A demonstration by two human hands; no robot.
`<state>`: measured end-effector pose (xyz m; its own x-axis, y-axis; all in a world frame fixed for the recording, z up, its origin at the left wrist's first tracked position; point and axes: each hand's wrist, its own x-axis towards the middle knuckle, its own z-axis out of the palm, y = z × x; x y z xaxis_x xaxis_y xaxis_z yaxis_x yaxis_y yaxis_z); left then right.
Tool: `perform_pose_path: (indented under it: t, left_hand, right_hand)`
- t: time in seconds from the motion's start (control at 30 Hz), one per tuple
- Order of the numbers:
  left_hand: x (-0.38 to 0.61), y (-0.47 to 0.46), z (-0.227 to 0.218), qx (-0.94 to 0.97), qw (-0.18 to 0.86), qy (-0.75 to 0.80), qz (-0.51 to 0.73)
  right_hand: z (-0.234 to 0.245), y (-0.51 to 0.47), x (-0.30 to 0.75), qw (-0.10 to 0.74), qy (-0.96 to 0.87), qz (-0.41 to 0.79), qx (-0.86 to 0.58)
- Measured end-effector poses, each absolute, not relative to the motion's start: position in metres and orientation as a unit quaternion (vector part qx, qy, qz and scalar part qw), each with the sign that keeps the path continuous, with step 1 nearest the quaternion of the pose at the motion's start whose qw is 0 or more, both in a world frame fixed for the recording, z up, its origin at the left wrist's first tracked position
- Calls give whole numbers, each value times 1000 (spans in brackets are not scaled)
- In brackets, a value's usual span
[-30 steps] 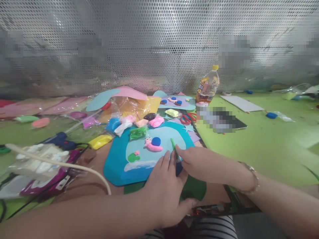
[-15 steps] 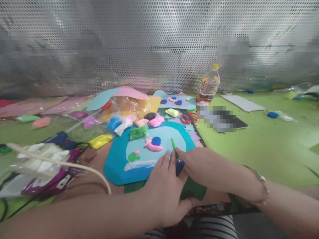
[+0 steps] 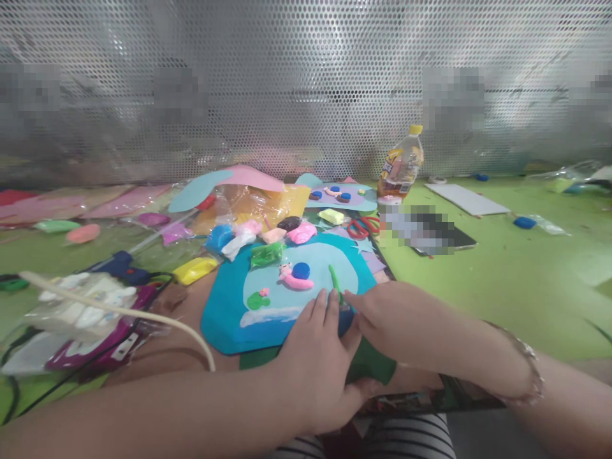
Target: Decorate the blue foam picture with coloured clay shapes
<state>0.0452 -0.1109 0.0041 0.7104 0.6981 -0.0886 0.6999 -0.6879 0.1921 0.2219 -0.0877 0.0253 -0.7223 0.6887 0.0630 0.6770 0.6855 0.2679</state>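
Note:
A blue felt picture board (image 3: pixel 224 312) lies in front of me, with a light blue panel (image 3: pixel 310 261) on it. A pink clay snail (image 3: pixel 296 276) with a blue shell and a small green leaf with a pink flower (image 3: pixel 258 298) sit on the panel. My left hand (image 3: pixel 318 363) lies flat on the board's lower right corner, fingers stretched out. My right hand (image 3: pixel 396 319) pinches the lower end of a thin green clay strip (image 3: pixel 334 278) that lies on the panel, just beyond my left fingertips.
Lumps of coloured clay (image 3: pixel 261 236) lie behind the board, with red scissors (image 3: pixel 363 226), a second felt piece (image 3: pixel 339 194) and a plastic bottle (image 3: pixel 401 162). A glue gun (image 3: pixel 119 266), cables and a plastic pack (image 3: pixel 81 306) crowd the left. A perforated metal wall (image 3: pixel 306 83) closes the back.
My right wrist has slid to the right and slightly down while its fingers stay at the green strip. My left hand has barely moved.

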Motion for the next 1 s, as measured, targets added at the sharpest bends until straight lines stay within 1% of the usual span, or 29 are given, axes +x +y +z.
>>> perform_pose_path:
  t: [0.2,0.43,0.57,0.73,0.83,0.93,1.0]
  left_hand:
    - [45,-112,5,918,100,383,0]
    - [45,-112,5,913,109,394,2]
    - [46,-111,7,909,119,398,-24]
    - [45,-111,8,912,127,391,-12]
    - [43,-111,5,914,136,383,18]
    - [42,-112,3,914,142,379,41]
    - [42,-112,3,914,140,379,40]
  right_hand:
    - [24,-86,220,35,910,157,383]
    - [25,-93,219,54,925,57,372]
    - [21,-97,218,74,916,22,394]
    - [14,-95,218,83,913,52,396]
    - [18,-92,218,67,924,88,366]
    - [21,-91,218,72,923,84,370]
    - [18,-92,219,60,921,77,376]
